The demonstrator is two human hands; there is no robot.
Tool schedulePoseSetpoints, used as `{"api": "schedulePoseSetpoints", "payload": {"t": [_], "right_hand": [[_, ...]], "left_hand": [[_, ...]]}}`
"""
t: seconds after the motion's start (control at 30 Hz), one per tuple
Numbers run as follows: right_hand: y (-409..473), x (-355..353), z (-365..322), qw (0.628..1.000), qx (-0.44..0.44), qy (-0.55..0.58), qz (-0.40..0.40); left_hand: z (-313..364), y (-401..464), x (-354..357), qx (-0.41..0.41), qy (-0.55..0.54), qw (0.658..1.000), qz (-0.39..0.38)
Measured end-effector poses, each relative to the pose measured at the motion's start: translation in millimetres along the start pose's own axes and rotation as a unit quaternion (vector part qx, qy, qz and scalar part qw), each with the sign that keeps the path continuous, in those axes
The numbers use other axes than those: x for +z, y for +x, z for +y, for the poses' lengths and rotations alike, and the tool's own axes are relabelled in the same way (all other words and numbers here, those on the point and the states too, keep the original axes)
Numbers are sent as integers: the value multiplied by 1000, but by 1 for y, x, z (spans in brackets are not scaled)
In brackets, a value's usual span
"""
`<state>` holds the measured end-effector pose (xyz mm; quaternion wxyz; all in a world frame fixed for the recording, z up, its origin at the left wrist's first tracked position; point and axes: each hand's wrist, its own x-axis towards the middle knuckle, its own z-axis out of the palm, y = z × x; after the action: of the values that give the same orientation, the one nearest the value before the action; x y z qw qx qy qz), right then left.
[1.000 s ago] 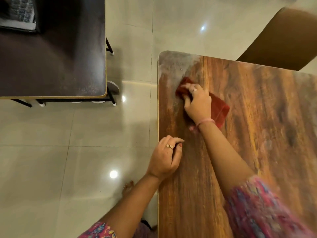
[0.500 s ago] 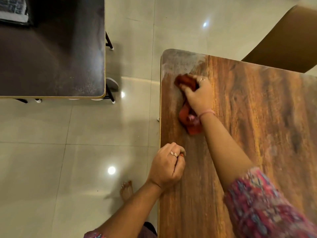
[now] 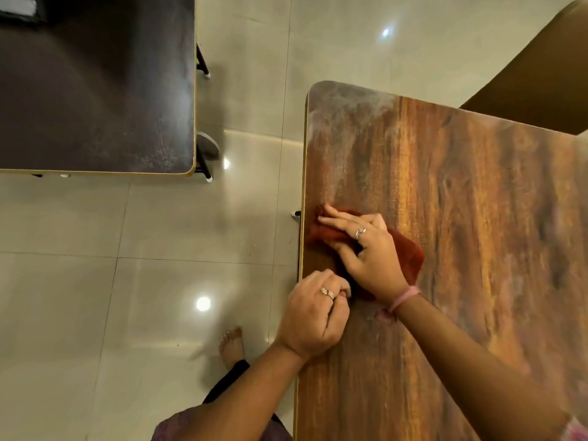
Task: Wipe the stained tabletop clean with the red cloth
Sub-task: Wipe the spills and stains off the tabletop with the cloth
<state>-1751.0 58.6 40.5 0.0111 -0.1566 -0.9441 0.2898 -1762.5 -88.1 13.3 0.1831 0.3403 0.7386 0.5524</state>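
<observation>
Much of the red cloth is hidden beneath the right hand, so only its bunched left end and a flap on the right show. The desk runs off the right and bottom edges, and its far left corner carries a pale, dusty smear whose limits are hard to make out. The right hand lies flat over the cloth by the desk's left edge, its fingers straight and close together, pointing left and pressing the cloth down. A pink band circles that wrist. The left hand rests at the desk's left edge just beside the right wrist, fingers curled in; whether they grip the edge cannot be told.
</observation>
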Motion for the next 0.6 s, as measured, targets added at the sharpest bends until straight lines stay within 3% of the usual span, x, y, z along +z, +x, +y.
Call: {"api": "schedulePoseSetpoints", "payload": {"t": [0.13,0.33,0.4,0.6], "right_hand": [[51,-12,9,1000,13,7,23],[170,-44,37,975,178,1,130],[161,-37,30,976,179,-7,124],[25,-6,-12,997,56,23,38]], "left_hand": [[0,0,0,-3,4,1000,-6],[3,0,-2,-8,-8,1000,-3],[3,1,-1,-11,-9,1000,-2],[-1,2,-1,-1,13,1000,-9]]}}
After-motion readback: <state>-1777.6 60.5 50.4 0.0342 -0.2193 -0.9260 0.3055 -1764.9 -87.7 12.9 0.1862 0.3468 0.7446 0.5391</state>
